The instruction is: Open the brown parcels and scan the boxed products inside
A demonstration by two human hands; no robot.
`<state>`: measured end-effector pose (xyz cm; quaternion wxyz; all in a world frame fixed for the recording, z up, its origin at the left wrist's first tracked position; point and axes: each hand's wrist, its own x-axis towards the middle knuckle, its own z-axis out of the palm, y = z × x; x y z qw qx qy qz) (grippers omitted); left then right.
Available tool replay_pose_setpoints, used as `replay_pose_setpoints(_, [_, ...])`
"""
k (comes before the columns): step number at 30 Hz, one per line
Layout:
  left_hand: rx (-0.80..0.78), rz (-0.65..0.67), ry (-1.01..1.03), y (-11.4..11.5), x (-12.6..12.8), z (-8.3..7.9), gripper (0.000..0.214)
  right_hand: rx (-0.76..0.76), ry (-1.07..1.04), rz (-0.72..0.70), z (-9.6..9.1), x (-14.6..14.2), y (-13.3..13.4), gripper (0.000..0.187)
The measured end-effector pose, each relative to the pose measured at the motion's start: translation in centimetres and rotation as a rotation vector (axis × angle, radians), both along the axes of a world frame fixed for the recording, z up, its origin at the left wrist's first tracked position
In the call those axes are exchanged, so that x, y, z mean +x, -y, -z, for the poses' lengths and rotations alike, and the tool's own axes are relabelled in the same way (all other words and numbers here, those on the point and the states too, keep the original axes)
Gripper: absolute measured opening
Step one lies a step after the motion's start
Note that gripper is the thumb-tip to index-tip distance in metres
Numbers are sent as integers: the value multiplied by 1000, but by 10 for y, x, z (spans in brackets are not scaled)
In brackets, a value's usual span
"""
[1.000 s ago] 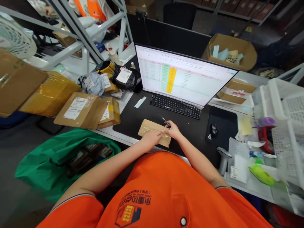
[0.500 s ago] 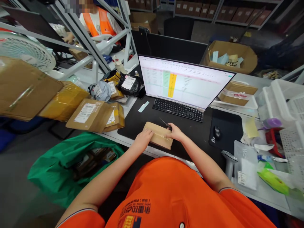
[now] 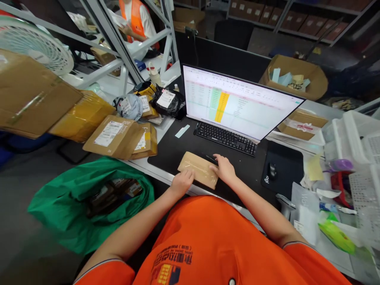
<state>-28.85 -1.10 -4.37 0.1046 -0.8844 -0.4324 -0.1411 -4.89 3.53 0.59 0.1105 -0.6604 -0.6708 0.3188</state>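
A small brown cardboard box [image 3: 199,168] lies at a slant on the black desk mat [image 3: 169,152], near the desk's front edge. My left hand [image 3: 183,182] is closed on its near left side, fingers curled over the edge. At the right end is my right hand [image 3: 225,170], its thumb at the box top. A slim, dark, pen-like tool [image 3: 211,159] sticks out between that thumb and the forefinger, close above the mat behind the box; its exact kind is too small to tell. Clear tape shows on the box top.
Behind the box stand a keyboard [image 3: 225,138] and a monitor [image 3: 237,101] with a spreadsheet. Labelled parcels [image 3: 111,134] are piled left, above a green sack [image 3: 65,202] holding boxes. A mouse [image 3: 272,171] and scanner [image 3: 285,206] sit right. A co-worker [image 3: 138,19] is beyond the frame.
The dark tool has dropped to a flatter angle behind the box, and my right forefinger is straighter. My left hand has slid from the box top to its near edge. The view has shifted slightly.
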Motion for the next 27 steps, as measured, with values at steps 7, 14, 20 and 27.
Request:
replay_pose_setpoints(7, [7,-9,60,13,-12,11,29,43,422,-503,-50,-74,-6,39])
replay_pose_setpoints(14, [-102,-38,74,8,-13,10,33,13,549,-496,-66,-107,10,39])
replay_pose_setpoints(20, [-186,-64,43,10,-13,1,29,-16,643,-498,-76,-77,42,43])
replay_pose_setpoints(27, [-262,-75,-23,-5,-5,-18,23,-127,773,-483,-84,-24,66,52])
